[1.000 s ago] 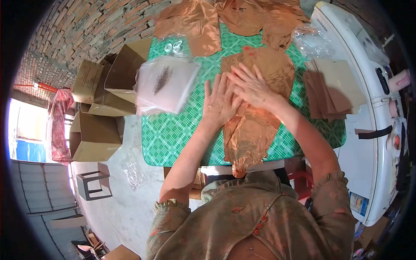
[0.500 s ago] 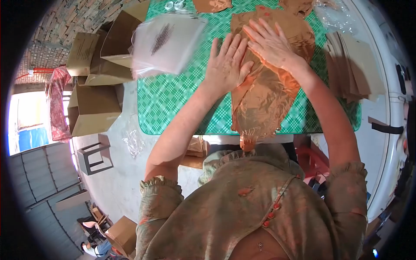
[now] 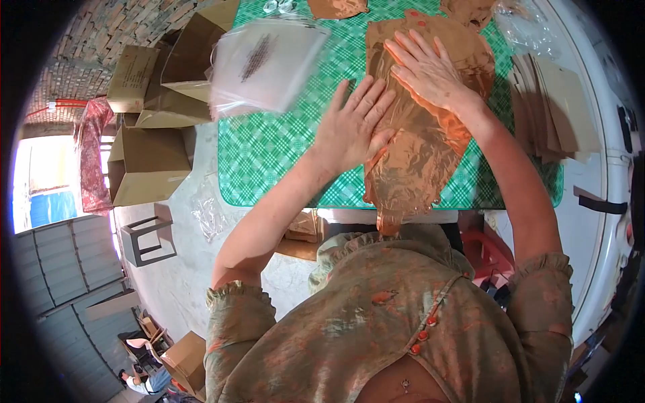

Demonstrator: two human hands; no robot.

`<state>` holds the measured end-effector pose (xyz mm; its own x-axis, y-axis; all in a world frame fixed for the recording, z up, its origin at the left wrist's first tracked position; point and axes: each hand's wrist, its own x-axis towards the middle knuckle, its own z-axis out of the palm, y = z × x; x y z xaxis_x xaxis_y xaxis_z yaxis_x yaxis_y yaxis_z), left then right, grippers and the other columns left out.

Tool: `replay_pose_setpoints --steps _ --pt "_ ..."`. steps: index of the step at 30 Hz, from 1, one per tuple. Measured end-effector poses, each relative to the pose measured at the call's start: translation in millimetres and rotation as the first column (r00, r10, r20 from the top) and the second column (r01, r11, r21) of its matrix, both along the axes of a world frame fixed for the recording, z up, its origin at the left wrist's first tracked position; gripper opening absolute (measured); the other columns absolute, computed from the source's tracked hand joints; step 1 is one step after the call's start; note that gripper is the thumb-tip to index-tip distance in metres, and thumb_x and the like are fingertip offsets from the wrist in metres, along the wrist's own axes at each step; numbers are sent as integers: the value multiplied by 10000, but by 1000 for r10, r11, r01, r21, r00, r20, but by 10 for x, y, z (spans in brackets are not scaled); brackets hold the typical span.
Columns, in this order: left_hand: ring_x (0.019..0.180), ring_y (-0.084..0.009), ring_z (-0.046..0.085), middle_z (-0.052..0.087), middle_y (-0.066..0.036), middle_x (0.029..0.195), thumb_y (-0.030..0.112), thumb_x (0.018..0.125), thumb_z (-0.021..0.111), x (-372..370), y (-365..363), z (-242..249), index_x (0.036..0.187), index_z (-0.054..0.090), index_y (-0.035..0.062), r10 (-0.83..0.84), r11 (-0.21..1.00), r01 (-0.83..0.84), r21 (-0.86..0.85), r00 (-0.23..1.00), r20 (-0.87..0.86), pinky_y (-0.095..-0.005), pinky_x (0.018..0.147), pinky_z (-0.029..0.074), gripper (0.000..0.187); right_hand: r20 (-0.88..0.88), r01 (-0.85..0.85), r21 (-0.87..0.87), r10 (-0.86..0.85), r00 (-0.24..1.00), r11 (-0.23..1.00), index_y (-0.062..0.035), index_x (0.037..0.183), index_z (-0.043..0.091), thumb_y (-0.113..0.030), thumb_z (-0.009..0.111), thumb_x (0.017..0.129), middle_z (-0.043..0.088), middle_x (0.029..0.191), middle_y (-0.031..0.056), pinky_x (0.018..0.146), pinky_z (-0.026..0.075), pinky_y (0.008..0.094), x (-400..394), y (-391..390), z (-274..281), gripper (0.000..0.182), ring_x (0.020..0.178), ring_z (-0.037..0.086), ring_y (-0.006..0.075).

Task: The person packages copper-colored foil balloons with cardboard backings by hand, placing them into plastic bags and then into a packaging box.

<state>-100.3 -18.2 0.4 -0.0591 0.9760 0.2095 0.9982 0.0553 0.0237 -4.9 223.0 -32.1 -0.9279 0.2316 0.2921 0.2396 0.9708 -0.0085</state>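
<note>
A shiny copper-coloured foil balloon (image 3: 420, 158) lies flat and wrinkled on the green checked tablecloth (image 3: 269, 161), its narrow end hanging over the near edge. My right hand (image 3: 430, 74) rests on its upper part with fingers stretched out. At the balloon's left edge is my left hand (image 3: 355, 124), fingers spread, partly over the tablecloth; the thumb reaches the foil. Neither hand grasps anything. To the left of my left hand sits a stack of clear plastic bags (image 3: 269, 70) with dark print.
More copper foil pieces (image 3: 338, 7) lie at the table's far side. Brown cardboard sheets (image 3: 554, 107) and crumpled clear plastic (image 3: 527, 27) are on the right. Open cardboard boxes (image 3: 151, 161) stand at the left, with a grey stool frame (image 3: 148, 242) below. A person (image 3: 144, 383) is far off.
My left hand has slid toward me along the balloon's left edge. My right hand stays on the foil. The whole view has shifted slightly.
</note>
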Motion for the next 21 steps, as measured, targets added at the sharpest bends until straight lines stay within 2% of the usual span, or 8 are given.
replay_pose_setpoints --steps 7,10,13,14,17,18,21 --pt "1560 -302 248 337 -130 1656 484 1019 498 207 -316 119 1596 352 83 -24 996 29 -86 998 54 -540 1272 108 718 95 46 43 -50 994 998 -218 1632 281 -490 296 1101 242 1703 49 1265 86 570 -16 -47 61 597 1580 160 265" --pt "1570 -311 221 322 -149 1660 518 1003 523 222 -400 178 1603 325 57 -81 990 94 -106 989 121 -539 1269 124 782 250 112 9 -111 962 994 -256 1656 201 -571 204 1092 165 1726 17 1285 24 534 -32 -100 219 646 1598 78 233" --pt "1570 -323 217 307 -167 1663 523 1002 526 136 -221 369 1604 310 37 -79 997 77 21 982 173 -538 1267 137 803 202 88 -29 -81 976 996 -233 1645 238 -515 282 1096 198 1719 31 1272 61 555 -18 -104 235 619 1590 123 248" --pt "1565 -334 224 288 -189 1665 501 1012 524 108 -76 449 1607 285 19 -68 995 55 79 983 171 -530 1268 138 802 175 77 -84 -62 983 993 -213 1641 261 -450 366 1071 186 1724 24 1273 56 553 -35 -82 210 626 1593 115 240" --pt "1514 -410 297 346 -255 1610 442 994 574 59 411 365 1563 336 -32 -18 968 -28 251 984 180 -543 1241 221 778 264 85 17 -87 961 996 -183 1624 318 -352 446 1010 186 1724 24 1271 61 559 6 -128 329 650 1594 111 240" --pt "1499 -442 296 336 -285 1600 431 988 586 37 538 267 1562 325 -47 -16 957 -49 287 975 222 -543 1231 240 791 229 77 -49 -63 971 996 -156 1599 373 -283 486 948 198 1719 27 1267 65 566 -10 -120 315 673 1591 117 246" --pt "1474 -452 320 346 -294 1583 447 983 591 54 769 23 1561 321 -47 34 942 -112 317 970 242 -547 1217 262 807 194 56 -33 -48 980 998 -160 1586 396 -316 457 979 217 1709 37 1261 66 577 -16 -89 252 629 1584 136 258"
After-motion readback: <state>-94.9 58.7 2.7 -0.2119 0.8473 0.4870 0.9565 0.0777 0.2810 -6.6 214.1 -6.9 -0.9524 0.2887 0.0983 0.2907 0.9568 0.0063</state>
